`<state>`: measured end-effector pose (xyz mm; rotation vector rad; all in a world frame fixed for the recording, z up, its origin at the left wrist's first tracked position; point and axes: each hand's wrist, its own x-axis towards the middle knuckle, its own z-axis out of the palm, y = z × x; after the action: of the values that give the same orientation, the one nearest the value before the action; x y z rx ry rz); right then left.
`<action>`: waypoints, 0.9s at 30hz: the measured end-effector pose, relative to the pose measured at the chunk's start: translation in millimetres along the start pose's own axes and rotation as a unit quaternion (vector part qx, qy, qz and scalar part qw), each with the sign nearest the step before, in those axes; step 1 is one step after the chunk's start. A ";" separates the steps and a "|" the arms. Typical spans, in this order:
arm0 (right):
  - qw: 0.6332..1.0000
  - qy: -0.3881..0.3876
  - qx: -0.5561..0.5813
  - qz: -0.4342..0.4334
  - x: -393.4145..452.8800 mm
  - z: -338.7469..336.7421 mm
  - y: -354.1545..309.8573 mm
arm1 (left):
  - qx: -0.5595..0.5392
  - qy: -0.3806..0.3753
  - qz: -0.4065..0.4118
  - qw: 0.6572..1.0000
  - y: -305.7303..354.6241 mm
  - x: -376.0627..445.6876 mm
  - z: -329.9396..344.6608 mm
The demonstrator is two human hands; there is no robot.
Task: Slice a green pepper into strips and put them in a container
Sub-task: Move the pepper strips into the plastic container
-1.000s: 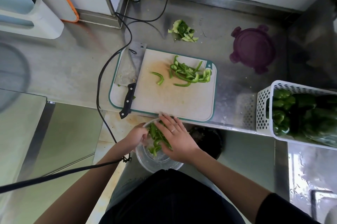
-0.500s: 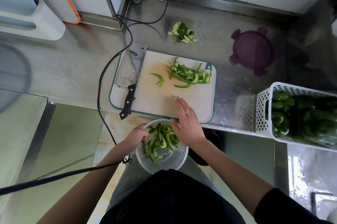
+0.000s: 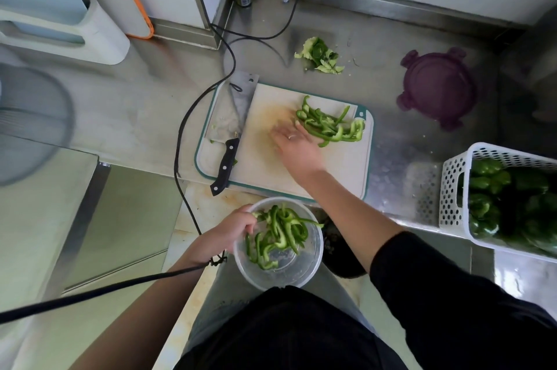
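My left hand (image 3: 226, 234) grips the rim of a clear round container (image 3: 304, 271), held below the counter edge, with several green pepper strips (image 3: 278, 234) inside it. My right hand (image 3: 294, 143) lies on the white cutting board (image 3: 340, 170) with fingers spread, right beside a pile of pepper strips (image 3: 331, 127) at the board's far right. It covers the spot where a lone strip lay. A cleaver (image 3: 232, 128) with a black handle rests along the board's left edge.
Pepper core scraps (image 3: 321, 56) lie on the steel counter behind the board. A purple lid (image 3: 437, 89) sits to the right. A white perforated basket (image 3: 452, 188) of whole green peppers stands at the far right. A black cable (image 3: 193, 116) runs past the board's left side.
My right hand left the container and moved forward across the board to the strip pile. The container with my left hand stayed below the counter edge.
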<state>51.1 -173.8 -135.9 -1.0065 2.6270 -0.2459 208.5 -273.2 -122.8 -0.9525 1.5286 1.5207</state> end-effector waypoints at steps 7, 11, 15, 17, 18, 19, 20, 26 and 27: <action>0.975 0.179 0.038 -0.129 -49.6 -14.8 49.1 | 0.018 0.011 -0.034 0.999 6.5 2.4 -1.1; 0.993 0.050 0.056 0.086 -5.8 -52.8 79.4 | -0.015 0.014 -0.043 0.999 4.1 -8.0 3.3; 0.995 -0.039 0.010 0.087 -2.8 -28.5 71.7 | -0.067 0.043 -0.028 0.996 12.6 -23.1 15.8; 0.996 0.027 0.036 0.077 -16.1 -13.2 60.9 | -0.077 0.061 -0.036 0.994 3.6 -9.9 11.8; 0.995 0.056 0.046 0.074 -21.6 -8.1 56.4 | -0.083 0.070 -0.037 0.993 -0.6 -5.5 10.0; 0.993 0.074 0.049 0.072 -25.4 -5.1 52.6 | -0.087 0.078 -0.039 0.992 -5.2 0.2 8.6; 0.993 0.083 0.049 0.072 -27.4 -2.9 49.3 | -0.088 0.082 -0.036 0.992 -4.9 0.3 8.3; 0.991 0.080 0.081 0.065 -26.4 -0.1 40.1 | -0.082 0.046 -0.054 0.994 -2.4 -5.9 6.4; 0.991 0.076 0.088 0.064 -27.4 -0.5 39.3 | -0.079 0.034 -0.048 0.995 -3.1 -5.3 4.4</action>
<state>45.8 -126.3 -139.8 -0.7870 2.7338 -0.5344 213.6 -268.9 -119.3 -1.1626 1.4045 1.5726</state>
